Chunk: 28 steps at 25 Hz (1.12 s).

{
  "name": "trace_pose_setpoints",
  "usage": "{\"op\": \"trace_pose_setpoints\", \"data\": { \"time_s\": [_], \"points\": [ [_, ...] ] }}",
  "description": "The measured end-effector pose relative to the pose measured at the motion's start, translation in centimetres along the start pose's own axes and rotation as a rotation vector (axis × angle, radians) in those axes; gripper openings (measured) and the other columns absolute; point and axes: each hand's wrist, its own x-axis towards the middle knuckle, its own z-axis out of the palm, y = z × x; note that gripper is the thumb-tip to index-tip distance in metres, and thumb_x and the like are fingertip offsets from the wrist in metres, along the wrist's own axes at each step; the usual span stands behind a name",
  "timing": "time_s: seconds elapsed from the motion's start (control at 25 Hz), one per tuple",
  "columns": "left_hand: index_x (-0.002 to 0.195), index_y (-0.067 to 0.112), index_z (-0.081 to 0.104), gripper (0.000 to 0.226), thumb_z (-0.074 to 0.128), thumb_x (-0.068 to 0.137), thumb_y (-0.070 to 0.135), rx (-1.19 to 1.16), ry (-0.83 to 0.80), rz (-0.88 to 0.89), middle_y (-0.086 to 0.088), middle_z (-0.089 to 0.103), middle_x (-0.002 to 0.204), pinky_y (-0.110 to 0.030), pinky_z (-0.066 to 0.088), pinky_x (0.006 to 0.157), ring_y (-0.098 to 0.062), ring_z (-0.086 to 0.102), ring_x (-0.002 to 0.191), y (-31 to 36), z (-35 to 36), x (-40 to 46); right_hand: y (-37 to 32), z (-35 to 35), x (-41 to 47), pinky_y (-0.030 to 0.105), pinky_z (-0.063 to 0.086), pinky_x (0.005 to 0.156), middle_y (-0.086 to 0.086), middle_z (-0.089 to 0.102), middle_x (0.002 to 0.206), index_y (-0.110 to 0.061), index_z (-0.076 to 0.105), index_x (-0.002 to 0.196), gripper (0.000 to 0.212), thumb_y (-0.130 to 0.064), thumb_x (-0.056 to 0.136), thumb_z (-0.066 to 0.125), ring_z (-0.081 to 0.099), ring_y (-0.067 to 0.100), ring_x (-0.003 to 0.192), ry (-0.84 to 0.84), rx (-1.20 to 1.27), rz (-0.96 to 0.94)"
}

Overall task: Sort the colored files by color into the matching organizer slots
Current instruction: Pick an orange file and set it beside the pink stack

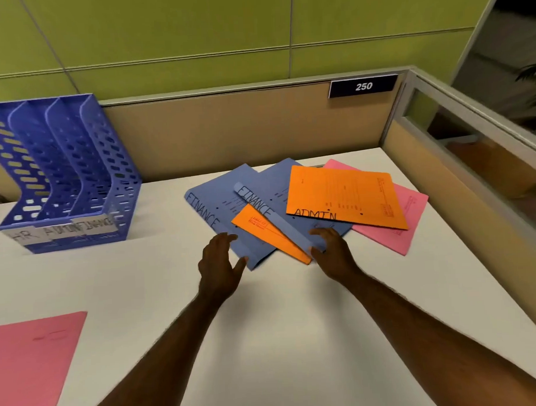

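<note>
Both hands reach into a fanned pile of files on the white worktop (283, 323).

The pile lies to the right of the blue organizer (62, 173): two blue files (206, 211), two orange files (342, 197) and a pink file (407, 216), overlapping. The left hand (222, 265), fingers loosely spread and holding nothing, touches the nearest blue file's edge. The right hand (332, 250) pinches the second blue file's folded strip. A separate pink file (32, 360) lies nearer the person than the organizer.
</note>
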Motion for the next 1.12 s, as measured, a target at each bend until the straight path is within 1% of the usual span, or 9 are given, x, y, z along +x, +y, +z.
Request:
{"op": "trace_pose_setpoints", "data": {
  "time_s": [0.08,0.24,0.32,0.4,0.52,0.6,0.76,1.0,1.12],
  "points": [
    [0.133,0.013,0.049,0.055,0.072,0.084,0.023,-0.219,-0.028,-0.031,-0.007,0.049,0.137,-0.041,0.040,0.099,-0.026,0.047,0.123,2.8,2.6,1.3,2.0,-2.5,1.9,0.026,0.040,0.096,0.011,0.056,0.126,-0.009,0.059,0.121,0.039,-0.004,0.083,0.068,0.053,0.025,0.120,0.017,-0.002,0.011],
    [0.134,0.020,0.046,0.052,0.068,0.087,0.026,-0.568,-0.132,-0.266,0.002,0.051,0.133,-0.032,0.046,0.084,-0.019,0.055,0.109,8.0,7.3,3.8,5.3,-7.3,6.0,0.034,0.046,0.098,0.010,0.055,0.128,-0.011,0.059,0.121,0.040,-0.002,0.083,0.067,0.053,0.025,0.120,0.056,-0.023,-0.002],
    [0.130,0.020,0.047,0.046,0.066,0.088,0.023,-0.723,-0.161,-0.375,0.000,0.052,0.130,-0.033,0.047,0.085,-0.019,0.056,0.108,10.1,9.0,4.8,6.3,-9.1,8.0,0.032,0.045,0.097,0.009,0.054,0.130,-0.012,0.058,0.123,0.042,-0.003,0.083,0.068,0.052,0.025,0.120,0.073,-0.059,0.018],
    [0.131,0.012,0.045,0.046,0.065,0.089,0.016,-0.939,-0.185,-0.521,-0.007,0.055,0.121,-0.035,0.048,0.088,-0.021,0.056,0.107,12.1,10.9,6.0,7.7,-10.8,10.3,0.030,0.041,0.099,0.011,0.054,0.132,-0.010,0.058,0.125,0.043,-0.005,0.083,0.068,0.051,0.027,0.122,0.075,-0.119,0.020],
    [0.134,0.001,0.045,0.047,0.061,0.092,0.015,-1.198,-0.262,-0.761,-0.010,0.059,0.106,-0.028,0.048,0.082,-0.022,0.058,0.102,14.2,12.6,7.6,9.4,-12.6,13.9,0.037,0.039,0.105,0.012,0.052,0.136,-0.010,0.055,0.128,0.045,-0.009,0.085,0.068,0.047,0.031,0.126,0.061,-0.186,0.042],
    [0.131,-0.004,0.050,0.046,0.061,0.092,0.018,-1.250,-0.285,-0.877,-0.015,0.058,0.117,-0.028,0.049,0.087,-0.026,0.057,0.110,15.0,13.4,8.6,10.1,-13.0,16.2,0.039,0.039,0.106,0.012,0.050,0.138,-0.011,0.053,0.131,0.047,-0.011,0.086,0.067,0.045,0.031,0.128,0.062,-0.203,0.073],
    [0.135,-0.001,0.047,0.045,0.056,0.094,0.016,-1.251,-0.245,-0.946,-0.020,0.046,0.141,-0.035,0.040,0.106,-0.033,0.047,0.129,15.6,14.4,10.6,11.2,-13.1,21.0,0.042,0.037,0.110,0.011,0.044,0.145,-0.011,0.044,0.138,0.055,-0.016,0.088,0.065,0.040,0.031,0.134,0.022,-0.255,0.123],
    [0.128,-0.003,0.049,0.044,0.059,0.093,0.022,-1.231,-0.217,-1.091,-0.025,0.056,0.125,-0.040,0.049,0.089,-0.039,0.057,0.112,14.6,15.4,13.0,13.7,-12.2,27.4,0.048,0.030,0.114,0.011,0.031,0.154,-0.013,0.029,0.147,0.069,-0.031,0.090,0.063,0.031,0.033,0.140,-0.161,-0.384,0.264],
    [0.117,-0.003,0.052,0.037,0.060,0.092,0.023,-1.223,-0.214,-1.116,-0.025,0.059,0.113,-0.040,0.052,0.077,-0.040,0.061,0.101,13.9,15.9,14.3,14.8,-11.7,29.7,0.047,0.034,0.111,0.012,0.034,0.152,-0.012,0.030,0.147,0.073,-0.038,0.088,0.065,0.036,0.034,0.137,-0.259,-0.411,0.302]
  ]
}}
